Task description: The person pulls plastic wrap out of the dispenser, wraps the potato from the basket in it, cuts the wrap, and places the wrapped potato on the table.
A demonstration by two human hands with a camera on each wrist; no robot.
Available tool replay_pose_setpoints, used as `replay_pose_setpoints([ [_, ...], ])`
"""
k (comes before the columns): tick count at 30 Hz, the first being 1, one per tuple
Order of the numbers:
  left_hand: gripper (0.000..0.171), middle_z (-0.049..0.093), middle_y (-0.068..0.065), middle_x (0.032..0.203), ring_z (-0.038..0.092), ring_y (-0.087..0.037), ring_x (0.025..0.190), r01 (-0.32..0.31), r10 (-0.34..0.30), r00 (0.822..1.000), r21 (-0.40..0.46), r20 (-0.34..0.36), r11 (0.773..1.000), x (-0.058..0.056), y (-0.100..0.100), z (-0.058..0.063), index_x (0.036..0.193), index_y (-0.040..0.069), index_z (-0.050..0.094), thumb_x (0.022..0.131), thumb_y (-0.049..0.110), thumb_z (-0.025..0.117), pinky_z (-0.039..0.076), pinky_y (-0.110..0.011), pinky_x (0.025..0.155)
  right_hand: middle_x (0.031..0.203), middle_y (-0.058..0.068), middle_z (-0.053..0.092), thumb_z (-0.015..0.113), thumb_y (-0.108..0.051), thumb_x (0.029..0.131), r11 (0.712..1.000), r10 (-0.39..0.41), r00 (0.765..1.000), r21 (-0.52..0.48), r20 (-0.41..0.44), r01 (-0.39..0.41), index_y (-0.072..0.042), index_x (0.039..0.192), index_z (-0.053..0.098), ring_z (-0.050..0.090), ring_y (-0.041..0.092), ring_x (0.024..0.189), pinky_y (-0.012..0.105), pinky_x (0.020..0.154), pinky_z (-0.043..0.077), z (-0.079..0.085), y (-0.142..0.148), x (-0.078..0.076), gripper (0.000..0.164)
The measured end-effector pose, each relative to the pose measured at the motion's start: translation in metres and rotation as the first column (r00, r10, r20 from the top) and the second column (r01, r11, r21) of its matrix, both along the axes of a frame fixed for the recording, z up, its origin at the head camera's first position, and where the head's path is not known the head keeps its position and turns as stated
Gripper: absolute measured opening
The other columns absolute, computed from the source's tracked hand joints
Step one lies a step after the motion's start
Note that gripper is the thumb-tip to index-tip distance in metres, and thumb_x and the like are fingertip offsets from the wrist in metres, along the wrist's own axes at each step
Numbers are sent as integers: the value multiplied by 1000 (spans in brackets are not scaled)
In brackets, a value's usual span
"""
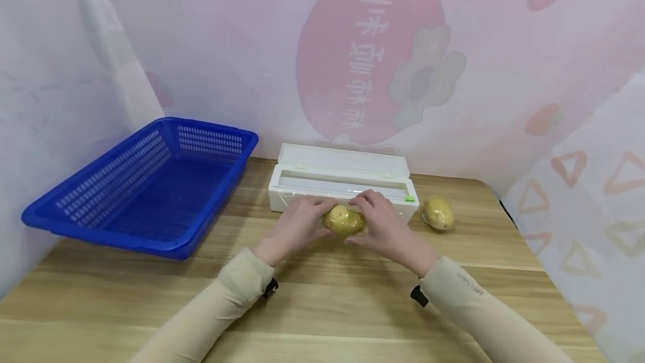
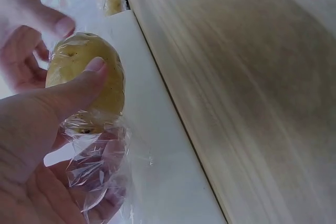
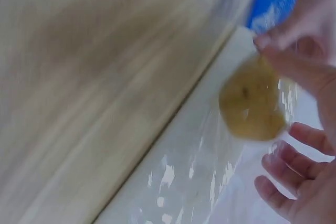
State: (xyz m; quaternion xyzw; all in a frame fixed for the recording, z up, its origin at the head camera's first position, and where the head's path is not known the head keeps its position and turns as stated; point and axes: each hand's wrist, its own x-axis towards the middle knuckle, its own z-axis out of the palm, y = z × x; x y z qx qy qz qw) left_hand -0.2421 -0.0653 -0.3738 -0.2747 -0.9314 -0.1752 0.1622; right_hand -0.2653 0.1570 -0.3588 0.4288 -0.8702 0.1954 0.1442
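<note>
Both hands hold a potato (image 1: 344,220) wrapped in clear cling film, in front of a white cling film dispenser (image 1: 342,179). My left hand (image 1: 300,218) grips the potato's left end; in the left wrist view its thumb (image 2: 86,85) lies across the potato, with crumpled film (image 2: 102,171) over the fingers. On the other end, my right hand (image 1: 385,228) has its thumb and fingers around the potato. In the right wrist view, film (image 3: 184,177) spreads beside the potato (image 3: 251,100) over the dispenser's front. The dispenser's lid stands raised.
A second wrapped potato (image 1: 437,213) lies right of the dispenser on the wooden table (image 1: 347,307). At the left stands a blue plastic basket (image 1: 211,206) with slotted sides. A printed pink-and-white curtain (image 1: 227,49) hangs behind the table.
</note>
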Motion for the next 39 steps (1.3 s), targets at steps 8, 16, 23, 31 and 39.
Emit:
replay_pose_setpoints([
  [8, 57, 67, -8, 117, 63, -27, 102, -23, 23, 1000, -3, 9, 1000, 1, -1, 1, 128, 11, 63, 79, 32, 84, 47, -44, 90, 111, 15, 59, 91, -11, 69, 998, -34, 997, -55, -68, 30, 3, 114, 58, 56, 29, 103, 39, 85, 52, -8, -4, 3, 57],
  [16, 56, 61, -10, 106, 59, -23, 93, -12, 13, 1000, 51, -26, 999, 0, 0, -3, 124, 6, 64, 77, 29, 86, 50, -37, 81, 114, 14, 57, 86, -7, 76, 990, 45, 999, -135, 12, -43, 1, 117, 56, 54, 27, 105, 38, 86, 51, -18, 5, -4, 52],
  [23, 55, 68, -11, 103, 64, -25, 89, -7, 7, 1000, 145, 3, 989, 3, 4, -2, 121, 0, 61, 78, 23, 86, 52, -37, 80, 114, 12, 58, 86, -8, 75, 976, 72, 997, -206, 17, -67, 1, 118, 57, 57, 23, 100, 32, 81, 53, -26, 8, -13, 52],
  [31, 34, 69, -6, 93, 64, -16, 78, 36, -43, 998, 190, 36, 981, -1, 8, -1, 112, 0, 64, 88, 21, 76, 53, -28, 68, 110, 13, 61, 86, -12, 73, 964, 93, 996, -250, 5, -89, 1, 116, 60, 61, 24, 96, 37, 77, 55, -28, 12, -19, 52],
  [39, 21, 68, -2, 88, 64, -14, 76, 69, -77, 996, 200, 37, 977, -4, 10, 1, 102, 4, 65, 90, 18, 74, 52, -27, 67, 104, 15, 58, 87, -8, 72, 951, 93, 996, -297, -8, -91, 5, 114, 67, 60, 24, 90, 31, 74, 55, -29, 11, -21, 48],
])
